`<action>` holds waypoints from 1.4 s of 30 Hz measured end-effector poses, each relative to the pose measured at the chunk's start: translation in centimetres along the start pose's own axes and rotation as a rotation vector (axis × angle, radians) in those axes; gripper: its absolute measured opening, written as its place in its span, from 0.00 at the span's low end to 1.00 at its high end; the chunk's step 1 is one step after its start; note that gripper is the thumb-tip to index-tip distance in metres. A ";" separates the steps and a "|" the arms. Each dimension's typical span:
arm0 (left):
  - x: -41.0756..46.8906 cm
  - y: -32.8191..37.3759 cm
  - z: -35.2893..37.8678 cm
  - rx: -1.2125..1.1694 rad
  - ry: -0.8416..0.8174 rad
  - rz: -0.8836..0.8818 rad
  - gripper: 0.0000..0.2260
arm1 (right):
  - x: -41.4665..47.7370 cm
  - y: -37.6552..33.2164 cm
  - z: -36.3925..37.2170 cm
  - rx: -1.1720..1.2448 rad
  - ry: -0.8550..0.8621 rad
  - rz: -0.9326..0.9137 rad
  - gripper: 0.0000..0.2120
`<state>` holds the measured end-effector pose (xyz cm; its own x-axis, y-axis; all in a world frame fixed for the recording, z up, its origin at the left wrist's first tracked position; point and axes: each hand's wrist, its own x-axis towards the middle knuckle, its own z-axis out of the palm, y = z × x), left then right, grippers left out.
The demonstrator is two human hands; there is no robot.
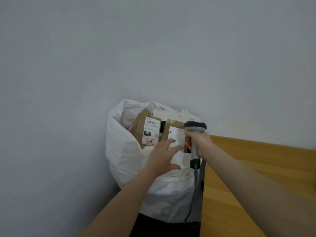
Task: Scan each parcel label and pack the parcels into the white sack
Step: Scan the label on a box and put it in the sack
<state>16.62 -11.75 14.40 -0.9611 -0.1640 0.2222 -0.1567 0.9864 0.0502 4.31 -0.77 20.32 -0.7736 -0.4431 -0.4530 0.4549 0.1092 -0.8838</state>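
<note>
The sack [126, 151] is standing in the lower middle of the frame, against the wall [68, 65] and just beside the left edge of the bench [256, 168]. Its mouth is gaping open and parcels are sticking up out of it.

The left parcel [140, 129] is showing a white label [151, 129] with a barcode, the number 010 and a red mark at the bottom. The right parcel [172, 124] is standing just beside it and is also carrying a white label, which is too blurred to read.

The left hand [162, 156] is reaching over the front of the sack, palm down, with its grip apart and its fingers spread. The fingertips are lying over the lower part of the right parcel, but it is not possible to tell if they are touching it.

The right hand [199, 139] is holding the scanner [195, 127] upright at the right side of the sack mouth, its grip clamped on the handle. The cable [195, 185] is hanging down between the sack and the bench.
</note>
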 end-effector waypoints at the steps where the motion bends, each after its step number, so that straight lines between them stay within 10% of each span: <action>1: 0.4 0.6 0.9 0.091 -0.102 0.048 0.36 | 0.2 0.1 -0.9 0.015 0.024 0.004 0.09; 5: 1.9 1.0 2.8 0.301 -0.184 0.054 0.23 | 1.5 0.2 -4.1 0.051 0.083 0.013 0.10; 11: 7.5 -0.5 -3.8 -0.010 0.230 -0.220 0.18 | 3.5 -1.4 -7.3 0.070 0.113 0.029 0.10; 17: 12.1 -1.6 -7.7 -0.177 -0.254 -0.356 0.18 | 5.8 -3.1 -7.8 0.101 0.075 0.033 0.12; 37: 30.3 -0.4 5.0 0.420 -0.576 0.281 0.16 | 15.8 -2.0 -10.1 0.246 0.189 0.145 0.15; 42: 33.3 -3.1 4.0 0.109 -0.333 0.285 0.08 | 18.1 -2.9 -7.1 0.240 0.262 0.092 0.21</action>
<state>-15.79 -20.21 17.78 -0.9874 0.1097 -0.1141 0.1186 0.9901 -0.0746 -14.15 -2.82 13.88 -0.7970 -0.1951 -0.5716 0.5946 -0.0879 -0.7992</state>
